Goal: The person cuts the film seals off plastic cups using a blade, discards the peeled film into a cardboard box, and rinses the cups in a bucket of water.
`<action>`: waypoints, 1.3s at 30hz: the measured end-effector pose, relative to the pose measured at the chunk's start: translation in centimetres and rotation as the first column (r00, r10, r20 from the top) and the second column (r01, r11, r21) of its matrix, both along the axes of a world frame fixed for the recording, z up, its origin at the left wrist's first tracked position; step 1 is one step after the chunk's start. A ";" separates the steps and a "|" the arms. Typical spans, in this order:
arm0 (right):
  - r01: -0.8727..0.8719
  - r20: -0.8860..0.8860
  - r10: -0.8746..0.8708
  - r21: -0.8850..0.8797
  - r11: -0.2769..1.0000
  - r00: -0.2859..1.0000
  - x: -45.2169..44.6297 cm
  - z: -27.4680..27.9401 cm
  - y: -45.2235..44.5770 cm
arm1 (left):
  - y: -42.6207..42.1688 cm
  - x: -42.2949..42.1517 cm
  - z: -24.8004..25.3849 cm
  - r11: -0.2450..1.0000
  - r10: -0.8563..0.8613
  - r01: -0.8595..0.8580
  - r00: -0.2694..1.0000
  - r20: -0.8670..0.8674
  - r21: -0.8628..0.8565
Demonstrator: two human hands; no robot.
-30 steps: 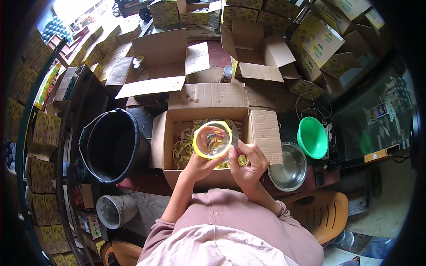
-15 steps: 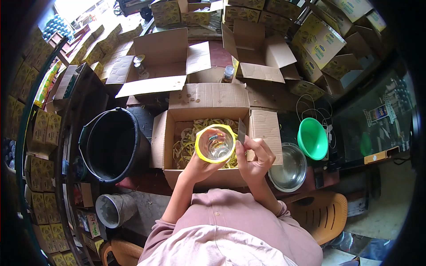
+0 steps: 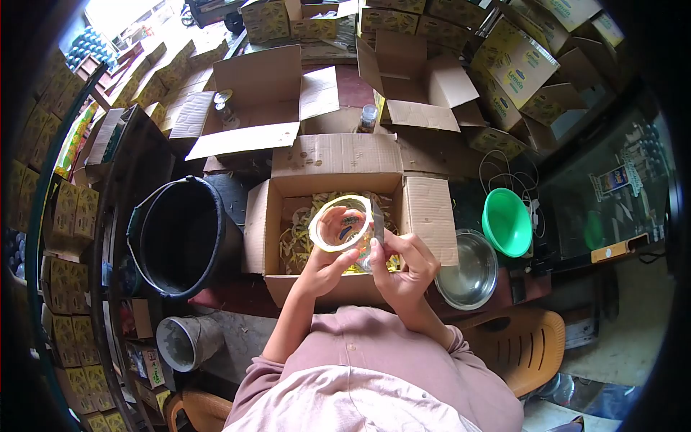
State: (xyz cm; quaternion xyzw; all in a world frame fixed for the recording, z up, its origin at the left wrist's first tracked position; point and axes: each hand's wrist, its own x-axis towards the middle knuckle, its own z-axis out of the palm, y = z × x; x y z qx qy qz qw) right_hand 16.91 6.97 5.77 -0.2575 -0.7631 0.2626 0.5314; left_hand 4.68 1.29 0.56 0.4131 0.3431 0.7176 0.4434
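Observation:
My left hand (image 3: pixel 322 275) is wrapped round a clear plastic jar (image 3: pixel 350 236) with a yellow rim and coloured printing on its side. The jar is tilted, its mouth turned up and to the left. In my right hand (image 3: pixel 407 268) is a thin, flat grey blade (image 3: pixel 378 222), pinched between thumb and fingers and held upright against or very close to the jar's right side. Whether it touches the rim I cannot tell. Both hands are over an open cardboard box (image 3: pixel 430 216), in which curled yellow strips (image 3: pixel 295 229) lie.
A black bucket (image 3: pixel 229 252) stands left of the box, with a grey bucket (image 3: pixel 180 342) below it. A green bowl (image 3: pixel 507 223) and a clear basin (image 3: pixel 468 277) are at the right. Behind are open cartons (image 3: pixel 259 86) and a small jar (image 3: pixel 368 119).
The jar has tilted to the left, so its side now shows. The blade has come down from above the rim to the jar's right side, and my hands have drawn closer together.

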 end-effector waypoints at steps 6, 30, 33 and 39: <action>0.009 0.002 -0.009 0.009 1.000 1.000 0.0 0.0 0.0 | -0.1 0.1 0.5 1.000 0.009 -0.010 0.999 -0.052 -0.008; 0.063 0.013 -0.065 0.108 0.992 0.998 0.0 -0.6 1.1 | -0.1 -0.3 0.3 0.998 0.050 -0.062 0.940 -0.337 -0.025; 0.076 0.056 -0.083 0.113 0.991 0.995 0.1 -0.5 1.3 | -0.3 -0.9 -0.3 0.994 0.068 -0.099 0.864 -0.499 -0.036; -0.032 -0.011 0.032 0.016 0.999 0.999 0.3 -0.4 2.2 | -0.4 -0.9 -0.6 0.998 0.041 -0.063 0.872 -0.487 -0.028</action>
